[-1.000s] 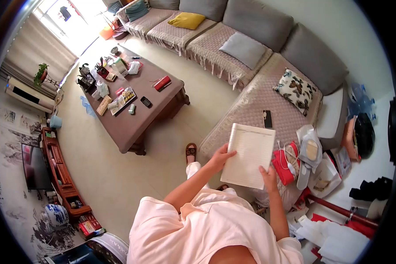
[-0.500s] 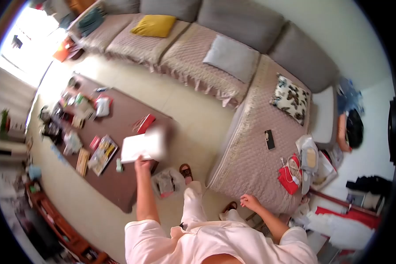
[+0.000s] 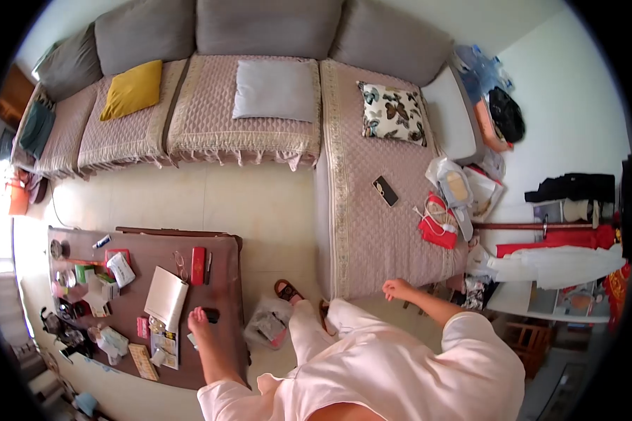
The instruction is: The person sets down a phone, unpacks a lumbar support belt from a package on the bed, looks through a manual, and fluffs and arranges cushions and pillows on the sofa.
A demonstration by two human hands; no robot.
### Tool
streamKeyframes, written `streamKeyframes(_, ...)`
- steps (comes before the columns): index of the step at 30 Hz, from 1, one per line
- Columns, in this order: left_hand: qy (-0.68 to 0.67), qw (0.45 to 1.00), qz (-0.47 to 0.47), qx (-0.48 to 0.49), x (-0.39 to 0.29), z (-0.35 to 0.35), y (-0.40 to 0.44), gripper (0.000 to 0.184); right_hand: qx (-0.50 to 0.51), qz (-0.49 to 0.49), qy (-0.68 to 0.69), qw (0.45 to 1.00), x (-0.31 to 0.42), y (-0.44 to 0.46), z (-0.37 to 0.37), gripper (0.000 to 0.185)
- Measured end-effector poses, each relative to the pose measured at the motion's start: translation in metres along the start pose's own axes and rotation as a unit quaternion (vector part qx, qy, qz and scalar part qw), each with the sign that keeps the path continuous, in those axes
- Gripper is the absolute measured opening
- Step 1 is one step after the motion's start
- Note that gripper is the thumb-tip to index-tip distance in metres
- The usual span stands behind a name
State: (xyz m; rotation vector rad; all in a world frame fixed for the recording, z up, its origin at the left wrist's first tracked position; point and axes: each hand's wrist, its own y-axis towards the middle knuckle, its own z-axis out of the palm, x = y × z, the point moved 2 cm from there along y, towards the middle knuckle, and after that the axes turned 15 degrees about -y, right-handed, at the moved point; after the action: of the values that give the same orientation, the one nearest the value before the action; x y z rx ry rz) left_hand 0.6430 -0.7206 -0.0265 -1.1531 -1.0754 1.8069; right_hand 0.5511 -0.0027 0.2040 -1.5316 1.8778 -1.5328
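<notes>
My left hand [image 3: 199, 320] is over the coffee table [image 3: 214, 266], apart from the white book or folder [image 3: 166, 298], its fingers loosely bent with nothing visible in them. Right beside that hand lies a small black object [image 3: 211, 315]; its kind is unclear. Above the hand, on the tabletop, sit a red case [image 3: 198, 265] and a pair of glasses [image 3: 180, 265]. A box-like tray of small items [image 3: 165, 347] is to the hand's left. My right hand [image 3: 397, 289] hangs in the air near the sofa's front edge, empty, its fingers loosely curled.
A sofa [image 3: 372, 231] runs along the back and right, with a phone [image 3: 385, 191], a red bag [image 3: 437, 228] and a butterfly cushion [image 3: 393, 112] on it. A clear plastic bag [image 3: 268, 323] lies on the floor by the table. Clutter covers the table's left side.
My left hand has let go of the white book, which now lies on the table. The view has turned to the right. My right hand stays empty beside the sofa.
</notes>
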Motion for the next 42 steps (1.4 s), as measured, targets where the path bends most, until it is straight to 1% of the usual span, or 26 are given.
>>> streamKeyframes(3, 0.122, 0.992, 0.008, 0.032, 0.03, 0.009, -0.039, 0.029, -0.006, 0.022, 0.024, 0.999, 0.002, 0.001, -0.011, 0.015)
streamKeyframes(4, 0.127, 0.992, -0.004, 0.029, 0.038, 0.01, -0.046, 0.03, -0.011, 0.022, 0.027, 0.999, -0.004, 0.004, -0.014, 0.015)
streamKeyframes(7, 0.213, 0.976, -0.011, 0.046, 0.054, 0.022, -0.081, 0.026, -0.024, 0.025, 0.045, 0.998, -0.027, 0.014, -0.006, 0.017)
streamKeyframes(9, 0.244, 0.968, -0.014, 0.06, 0.063, 0.03, -0.096, 0.025, -0.031, 0.04, 0.042, 0.998, -0.027, 0.014, -0.008, 0.017)
streamKeyframes(12, 0.331, 0.941, 0.002, 0.067, 0.08, 0.044, -0.116, 0.023, -0.033, 0.063, 0.023, 0.997, -0.026, 0.023, -0.013, 0.017)
streamKeyframes(14, 0.358, 0.925, -0.046, 0.12, 0.085, 0.043, -0.104, 0.02, -0.025, 0.065, 0.014, 0.997, -0.03, 0.039, -0.02, 0.017)
streamKeyframes(16, 0.392, 0.913, -0.04, 0.109, 0.098, 0.068, -0.122, 0.017, -0.014, 0.056, 0.018, 0.998, -0.032, 0.066, -0.028, 0.016)
streamKeyframes(18, 0.433, 0.9, 0.011, 0.049, 0.132, 0.099, -0.144, 0.015, -0.051, 0.054, 0.013, 0.997, -0.031, 0.106, -0.058, 0.016)
streamKeyframes(19, 0.48, 0.875, -0.019, 0.053, 0.14, 0.115, -0.147, 0.014, -0.059, 0.065, 0.015, 0.996, -0.033, 0.109, -0.063, 0.016)
streamKeyframes(20, 0.523, 0.849, -0.053, 0.058, 0.153, 0.13, -0.147, 0.014, -0.095, 0.051, 0.071, 0.992, -0.031, 0.116, -0.073, 0.015)
streamKeyframes(21, 0.559, 0.822, -0.088, 0.067, 0.176, 0.149, -0.144, 0.013, -0.139, 0.034, 0.121, 0.982, -0.027, 0.13, -0.097, 0.015)
streamKeyframes(23, 0.606, 0.789, -0.084, 0.06, 0.23, 0.202, -0.143, 0.013, -0.131, 0.074, 0.14, 0.979, -0.024, 0.153, -0.135, 0.014)
streamKeyframes(24, 0.631, 0.77, -0.08, 0.055, 0.257, 0.23, -0.147, 0.013, -0.145, 0.072, 0.132, 0.978, -0.027, 0.164, -0.147, 0.014)
streamKeyframes(26, 0.685, 0.715, -0.08, 0.118, 0.316, 0.29, -0.146, 0.011, -0.176, 0.069, 0.111, 0.976, -0.042, 0.19, -0.171, 0.016)
streamKeyframes(28, 0.677, 0.686, -0.113, 0.242, 0.373, 0.341, -0.132, 0.012, -0.229, 0.085, 0.056, 0.968, -0.053, 0.211, -0.192, 0.02)
streamKeyframes(29, 0.699, 0.651, -0.099, 0.279, 0.404, 0.367, -0.126, 0.014, -0.255, 0.093, 0.026, 0.962, -0.059, 0.223, -0.203, 0.022)
streamKeyframes(30, 0.717, 0.616, -0.085, 0.315, 0.435, 0.389, -0.123, 0.016, -0.266, 0.107, 0.034, 0.957, -0.065, 0.235, -0.211, 0.023)
streamKeyframes(32, 0.753, 0.571, -0.088, 0.316, 0.498, 0.433, -0.141, 0.014, -0.284, 0.136, 0.052, 0.948, -0.078, 0.258, -0.22, 0.027)
streamKeyframes(33, 0.771, 0.54, -0.08, 0.33, 0.528, 0.448, -0.149, 0.016, -0.284, 0.155, 0.05, 0.945, -0.082, 0.266, -0.224, 0.029)
streamKeyframes(34, 0.787, 0.511, -0.07, 0.34, 0.555, 0.459, -0.153, 0.017, -0.282, 0.17, 0.047, 0.943, -0.085, 0.276, -0.229, 0.031)
streamKeyframes(35, 0.792, 0.488, -0.08, 0.358, 0.58, 0.466, -0.156, 0.018, -0.279, 0.182, 0.043, 0.942, -0.089, 0.286, -0.235, 0.033)
streamKeyframes(36, 0.796, 0.467, -0.09, 0.375, 0.603, 0.469, -0.155, 0.02, -0.298, 0.199, 0.018, 0.933, -0.092, 0.297, -0.241, 0.036)
streamKeyframes(38, 0.798, 0.451, -0.105, 0.386, 0.647, 0.463, -0.147, 0.023, -0.331, 0.23, -0.036, 0.914, -0.102, 0.321, -0.254, 0.042)
streamKeyframes(40, 0.799, 0.436, -0.125, 0.395, 0.677, 0.446, -0.14, 0.025, -0.308, 0.271, -0.038, 0.911, -0.106, 0.338, -0.276, 0.052)
streamKeyframes(41, 0.794, 0.441, -0.145, 0.392, 0.688, 0.435, -0.138, 0.024, -0.297, 0.288, -0.04, 0.91, -0.105, 0.351, -0.284, 0.057)
streamKeyframes(42, 0.789, 0.445, -0.165, 0.39, 0.694, 0.422, -0.138, 0.024, -0.301, 0.295, -0.071, 0.904, -0.106, 0.365, -0.285, 0.061)
